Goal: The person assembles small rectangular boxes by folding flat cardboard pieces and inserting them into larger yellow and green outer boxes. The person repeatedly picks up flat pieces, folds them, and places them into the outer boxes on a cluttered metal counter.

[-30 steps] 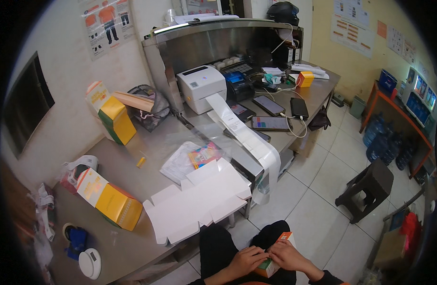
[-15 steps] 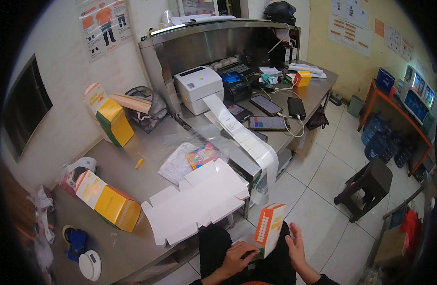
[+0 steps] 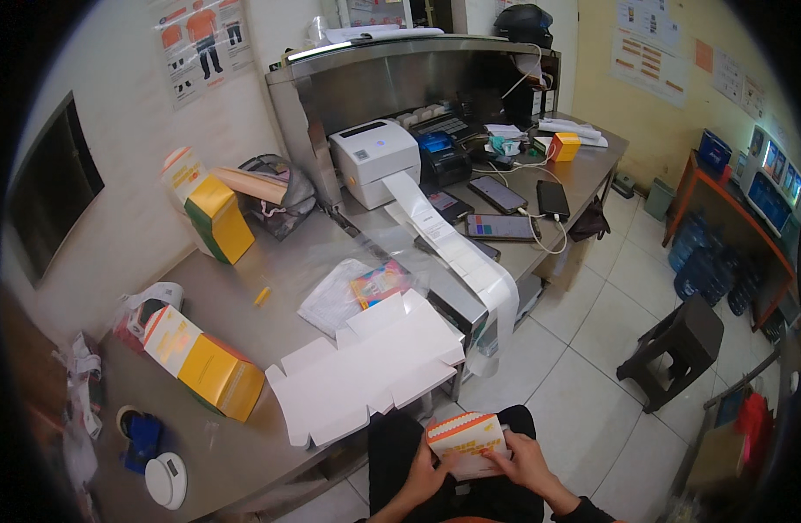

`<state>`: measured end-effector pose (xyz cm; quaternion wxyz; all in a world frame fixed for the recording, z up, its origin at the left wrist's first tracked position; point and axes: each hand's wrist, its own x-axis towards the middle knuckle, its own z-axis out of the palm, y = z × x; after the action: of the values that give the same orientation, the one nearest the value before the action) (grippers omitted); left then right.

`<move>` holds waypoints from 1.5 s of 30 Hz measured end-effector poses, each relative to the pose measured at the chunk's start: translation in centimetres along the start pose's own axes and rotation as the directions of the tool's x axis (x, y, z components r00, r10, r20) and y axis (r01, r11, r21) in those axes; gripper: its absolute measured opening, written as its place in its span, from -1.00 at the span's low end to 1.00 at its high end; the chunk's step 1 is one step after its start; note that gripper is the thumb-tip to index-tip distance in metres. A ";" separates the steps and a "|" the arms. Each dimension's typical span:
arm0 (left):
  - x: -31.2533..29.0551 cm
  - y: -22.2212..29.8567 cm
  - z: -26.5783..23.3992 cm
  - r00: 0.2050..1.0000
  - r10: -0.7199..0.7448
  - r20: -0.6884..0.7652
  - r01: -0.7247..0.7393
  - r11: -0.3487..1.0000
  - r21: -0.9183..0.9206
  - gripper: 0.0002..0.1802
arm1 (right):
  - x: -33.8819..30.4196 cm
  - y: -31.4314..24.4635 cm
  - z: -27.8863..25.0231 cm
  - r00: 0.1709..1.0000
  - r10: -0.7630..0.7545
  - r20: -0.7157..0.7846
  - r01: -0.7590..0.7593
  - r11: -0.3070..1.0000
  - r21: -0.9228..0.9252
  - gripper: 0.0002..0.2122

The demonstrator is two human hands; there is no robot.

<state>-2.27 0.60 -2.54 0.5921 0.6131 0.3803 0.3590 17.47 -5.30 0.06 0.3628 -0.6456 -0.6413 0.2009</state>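
Observation:
Over my lap I hold a small white carton with an orange edge and yellow print. My left hand grips its left side, and my right hand has its fingers on the right side, thumb across the front. Nearest to both hands, a flattened white cardboard box blank lies on the metal table, printed side hidden. Farther left on that table lies a yellow and white carton. A second yellow and white carton stands farther back.
A white label printer trails a long paper strip over the table edge. Several phones with cables lie beyond it. A tape dispenser and a round white scale sit at the near left. A dark plastic stool stands on the tiled floor.
The carton has tilted over and sits lower, closer to my lap. My right hand, previously open beside it, has moved left and now grips it. The view has shifted slightly.

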 end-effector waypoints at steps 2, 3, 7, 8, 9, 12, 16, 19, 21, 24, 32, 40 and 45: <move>0.2 1.0 -0.2 0.997 -0.053 -0.063 0.058 0.995 0.083 -0.37 | 0.0 -0.1 0.3 0.990 0.038 0.133 -0.036 0.999 -0.019 -0.58; 0.3 1.4 -0.5 0.996 -0.071 -0.051 0.078 0.984 0.158 -0.41 | 0.0 -0.2 0.3 0.981 0.054 0.189 -0.055 0.999 -0.001 -0.55; 0.6 1.4 -1.7 0.976 -0.207 0.070 0.186 0.955 0.231 -0.47 | 0.1 -0.4 -0.3 0.881 0.176 0.439 -0.231 0.970 0.076 -0.51; 0.6 1.3 -2.0 0.945 -0.275 0.176 0.239 0.949 0.204 -0.48 | 0.2 -0.6 -0.4 0.904 0.145 0.401 -0.209 0.970 0.122 -0.55; 0.5 1.1 -2.2 0.910 -0.313 0.274 0.280 0.948 0.152 -0.49 | 0.2 -0.8 -0.3 0.932 0.107 0.347 -0.177 0.968 0.178 -0.59; 0.5 0.9 -2.5 0.931 -0.175 0.321 0.184 0.983 0.001 -0.56 | 0.4 -1.1 -0.3 0.942 0.114 0.315 -0.204 0.942 0.268 -0.68; 0.4 2.0 -2.6 0.925 -0.068 0.374 0.033 0.994 0.101 -0.64 | 0.8 -1.5 -0.6 0.950 0.023 0.311 -0.121 0.946 0.300 -0.78; 0.4 3.0 -2.7 0.957 0.016 0.288 -0.056 0.990 0.133 -0.66 | 0.8 -2.2 -0.4 0.972 0.076 0.224 -0.155 0.920 0.359 -0.83; 0.7 3.6 -2.7 0.978 0.097 0.186 -0.129 0.978 0.165 -0.62 | 0.5 -2.8 0.0 0.951 0.242 0.191 -0.305 0.836 0.457 -0.85; 1.1 4.1 -2.5 0.994 0.112 0.004 -0.112 0.993 0.033 -0.51 | 0.2 -2.9 0.3 0.962 0.244 0.124 -0.274 0.868 0.415 -0.87; -0.5 5.3 -1.5 0.999 -0.009 0.050 0.003 0.993 0.117 -0.71 | 1.1 -4.0 0.2 0.956 0.283 -0.079 -0.160 0.726 0.669 -0.80; -4.8 12.0 -8.0 0.975 0.211 -0.071 -0.169 0.908 0.383 -0.33 | 6.2 -10.2 -0.3 0.959 0.017 0.283 -0.256 0.476 0.841 -0.76; -7.6 14.2 -11.0 0.947 0.192 -0.259 -0.137 0.967 0.215 -0.09 | 12.0 -16.1 2.7 0.840 -0.123 0.529 -0.403 0.511 0.759 -0.79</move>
<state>-14.95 -1.30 12.16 0.4382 0.6410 0.4402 0.4510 5.68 5.61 12.44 0.4240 -0.3567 -0.4753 0.6835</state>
